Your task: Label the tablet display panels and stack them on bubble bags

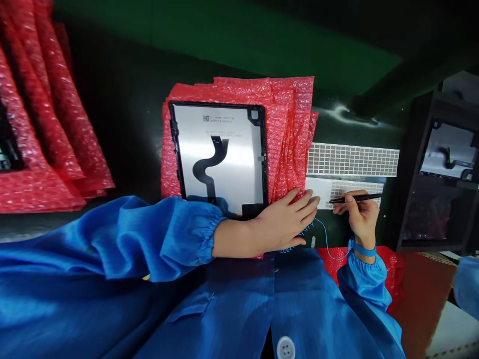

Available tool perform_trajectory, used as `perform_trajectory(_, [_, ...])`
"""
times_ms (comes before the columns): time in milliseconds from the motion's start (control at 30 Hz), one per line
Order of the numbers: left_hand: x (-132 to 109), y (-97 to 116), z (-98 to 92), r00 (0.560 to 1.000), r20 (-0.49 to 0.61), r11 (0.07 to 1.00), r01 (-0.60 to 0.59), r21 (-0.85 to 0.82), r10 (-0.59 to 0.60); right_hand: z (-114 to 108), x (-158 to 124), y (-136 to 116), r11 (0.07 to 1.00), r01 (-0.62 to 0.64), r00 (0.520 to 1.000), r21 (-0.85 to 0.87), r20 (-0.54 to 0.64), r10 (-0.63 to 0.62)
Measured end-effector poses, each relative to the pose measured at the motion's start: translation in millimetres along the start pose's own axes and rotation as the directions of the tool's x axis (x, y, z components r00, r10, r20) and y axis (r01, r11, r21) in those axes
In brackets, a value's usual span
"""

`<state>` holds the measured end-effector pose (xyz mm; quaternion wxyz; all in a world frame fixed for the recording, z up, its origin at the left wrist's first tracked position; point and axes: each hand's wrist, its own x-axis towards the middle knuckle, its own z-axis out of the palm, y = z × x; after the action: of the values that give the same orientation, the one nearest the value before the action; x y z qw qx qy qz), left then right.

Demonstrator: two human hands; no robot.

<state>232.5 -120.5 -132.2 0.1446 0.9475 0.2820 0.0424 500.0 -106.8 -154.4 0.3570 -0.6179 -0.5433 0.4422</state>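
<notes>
My left hand (282,222) lies palm down with its fingers spread. Its fingertips rest on the left end of a white sticker sheet (318,192), beside the red bubble-wrap bags. In my right hand (361,212) is a pair of slim black tweezers (359,198), the tip on that sheet, at the edge of its grid of small grey squares. Under my left forearm sits a tablet screen panel (187,149), silver back up in a black frame. A curved black ribbon cable (202,169) runs down it. My forearm hides the panel's lower edge.
Red bubble-wrap bags (290,124) lie stacked beneath the panel. A second sticker sheet (354,159) is just beyond the first. More red bags (56,144) stand at left. At right, a black tray (406,209) has another panel (449,149). A blue coiled cord (325,234) reaches my right wristband.
</notes>
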Motion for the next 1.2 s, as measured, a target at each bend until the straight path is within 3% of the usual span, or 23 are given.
perform_trajectory(233, [3.5, -2.1, 4.4, 1.000, 0.016, 1.000, -0.005, 0.014, 0.004, -5.6, 2.5, 3.4, 0.998, -0.058, 0.998, 0.031, 0.027, 0.057])
perform_trajectory(367, [6.4, 1.6, 2.5, 0.997, -0.072, 0.999, 0.004, -0.044, -0.008, -12.7, 8.1, -2.9, 0.978, -0.079, 0.997, 0.193, 0.027, 0.075])
perform_trajectory(500, [-12.0, 2.9, -31.6, 0.968, -0.249, 0.999, -0.010, -0.051, -0.003, -10.4, 15.7, -27.4, 0.963, -0.022, 0.999, 0.268, -0.031, 0.032])
perform_trajectory(600, [-48.5, -12.5, -62.1, 0.935, -0.321, 0.987, 0.128, -0.093, -0.152, 6.1, 24.6, -52.9, 0.969, 0.022, 0.998, 0.247, -0.069, -0.005])
perform_trajectory(633, [-63.5, -21.2, -67.8, 0.902, -0.340, 0.963, 0.235, -0.131, -0.266, 14.9, 28.3, -61.7, 0.970, 0.035, 0.998, 0.240, -0.067, -0.020])
perform_trajectory(667, [-79.0, -31.1, -70.2, 0.842, -0.358, 0.915, 0.364, -0.175, -0.403, 25.2, 32.2, -70.6, 0.971, 0.046, 0.998, 0.234, -0.056, -0.033])
perform_trajectory(700, [-94.1, -41.5, -69.3, 0.751, -0.370, 0.837, 0.500, -0.222, -0.547, 37.1, 36.1, -79.5, 0.971, 0.056, 0.998, 0.230, -0.044, -0.047])
perform_trajectory(767, [-120.6, -61.3, -59.4, 0.514, -0.372, 0.628, 0.706, -0.328, -0.773, 64.6, 43.0, -98.1, 0.969, 0.075, 0.997, 0.234, -0.008, -0.075])
perform_trajectory(800, [-130.7, -69.7, -51.9, 0.425, -0.350, 0.542, 0.743, -0.393, -0.835, 79.8, 45.8, -107.8, 0.967, 0.084, 0.996, 0.241, 0.021, -0.091])
perform_trajectory(833, [-138.3, -76.8, -43.8, 0.371, -0.310, 0.480, 0.743, -0.467, -0.875, 95.7, 48.3, -117.5, 0.965, 0.089, 0.993, 0.248, 0.055, -0.106])
perform_trajectory(933, [-146.7, -90.9, -23.5, 0.337, -0.168, 0.347, 0.591, -0.728, -0.926, 144.1, 54.7, -144.7, 0.965, 0.106, 0.978, 0.239, 0.152, -0.145])
perform_trajectory(1033, [-143.0, -99.5, -14.8, 0.306, -0.081, 0.205, 0.400, -0.893, -0.949, 187.3, 61.8, -161.0, 0.973, 0.110, 0.967, 0.200, 0.206, -0.152])
perform_trajectory(1200, [-138.0, -109.3, -14.1, 0.348, -0.077, 0.168, 0.240, -0.956, -0.934, 227.4, 71.9, -158.5, 0.983, 0.028, 0.954, 0.181, 0.290, -0.080])
